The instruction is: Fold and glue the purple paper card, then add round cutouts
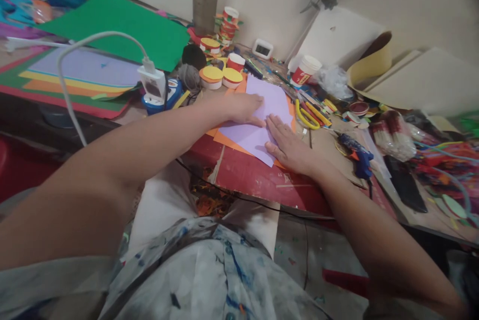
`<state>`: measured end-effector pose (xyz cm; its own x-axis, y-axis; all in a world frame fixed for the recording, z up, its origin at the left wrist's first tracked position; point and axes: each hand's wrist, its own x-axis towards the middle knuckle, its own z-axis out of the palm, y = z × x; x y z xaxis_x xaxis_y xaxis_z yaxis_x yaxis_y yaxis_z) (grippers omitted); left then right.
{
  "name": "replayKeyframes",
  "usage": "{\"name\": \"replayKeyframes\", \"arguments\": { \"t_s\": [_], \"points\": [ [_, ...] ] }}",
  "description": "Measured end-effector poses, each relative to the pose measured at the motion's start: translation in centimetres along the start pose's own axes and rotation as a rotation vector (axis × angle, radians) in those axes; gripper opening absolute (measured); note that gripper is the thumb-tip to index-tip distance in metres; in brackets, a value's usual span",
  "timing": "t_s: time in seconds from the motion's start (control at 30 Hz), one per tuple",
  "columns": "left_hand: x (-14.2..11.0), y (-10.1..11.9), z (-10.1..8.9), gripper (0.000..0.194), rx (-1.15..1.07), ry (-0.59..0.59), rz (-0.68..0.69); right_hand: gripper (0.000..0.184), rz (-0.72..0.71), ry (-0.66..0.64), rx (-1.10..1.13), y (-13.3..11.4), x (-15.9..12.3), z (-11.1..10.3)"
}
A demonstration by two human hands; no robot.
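Note:
A sheet of lilac paper [267, 93] lies over orange paper [234, 144] at the front of the cluttered table. My left hand [245, 109] rests on the lilac sheet with its fingers stretched toward the right. Close beside it, my right hand [286, 143] lies flat on the same sheet, fingers extended up and to the left. The fingertips of the two hands nearly meet. Under the papers, a red board [247, 175] shows along the table's front edge.
Scissors with yellow handles [307, 115] and a blue glue gun [362, 160] lie to the right. Yellow-topped round pieces [211, 74] stand behind the papers. A plug adapter with a white cable [153, 83] and a green sheet [123, 30] are at left.

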<state>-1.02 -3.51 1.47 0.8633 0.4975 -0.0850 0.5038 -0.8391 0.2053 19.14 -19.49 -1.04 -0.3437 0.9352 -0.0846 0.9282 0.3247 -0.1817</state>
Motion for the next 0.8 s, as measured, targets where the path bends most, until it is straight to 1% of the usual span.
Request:
{"name": "replayKeyframes", "arguments": {
  "t_s": [0.07,0.17,0.2,0.27,0.33,0.37,0.4,0.47,0.57,0.67,0.8],
  "points": [
    [0.4,-0.2,0.4,0.102,0.002,-0.020,0.005,0.100,-0.007,-0.002,-0.014,-0.6,-1.5,-0.5],
    [0.7,-0.2,0.4,0.108,-0.006,-0.044,0.008,0.094,0.003,-0.001,-0.034,-1.0,-3.9,-1.8],
    [0.6,0.0,0.3,0.109,-0.011,-0.052,0.012,0.090,0.019,0.022,-0.041,-0.8,-4.4,-2.3],
    [0.6,0.3,0.1,0.109,-0.025,-0.063,0.019,0.085,0.061,0.126,-0.045,-0.1,-4.6,-3.3],
    [0.5,0.6,0.0,0.107,-0.036,-0.077,0.018,0.085,0.086,0.253,-0.038,1.0,-3.3,-3.9],
    [0.4,0.7,0.0,0.106,-0.038,-0.084,0.020,0.087,0.083,0.291,-0.030,1.6,-2.3,-4.0],
    [0.4,0.8,0.0,0.103,-0.037,-0.090,0.027,0.090,0.074,0.298,-0.029,2.1,-1.0,-3.8],
    [0.3,1.0,0.1,0.098,-0.023,-0.098,0.047,0.097,0.084,0.268,-0.042,2.8,1.8,-2.9],
    [0.0,1.4,0.3,0.092,0.015,-0.125,0.029,0.105,0.164,0.128,-0.064,3.0,4.8,-0.8],
    [-0.6,1.9,0.3,0.090,0.052,-0.133,0.004,0.105,0.172,0.058,-0.070,2.8,5.5,0.6],
    [-1.0,2.1,0.2,0.093,0.056,-0.115,-0.010,0.103,0.169,0.054,-0.066,2.7,4.7,0.6]
  ]
}}
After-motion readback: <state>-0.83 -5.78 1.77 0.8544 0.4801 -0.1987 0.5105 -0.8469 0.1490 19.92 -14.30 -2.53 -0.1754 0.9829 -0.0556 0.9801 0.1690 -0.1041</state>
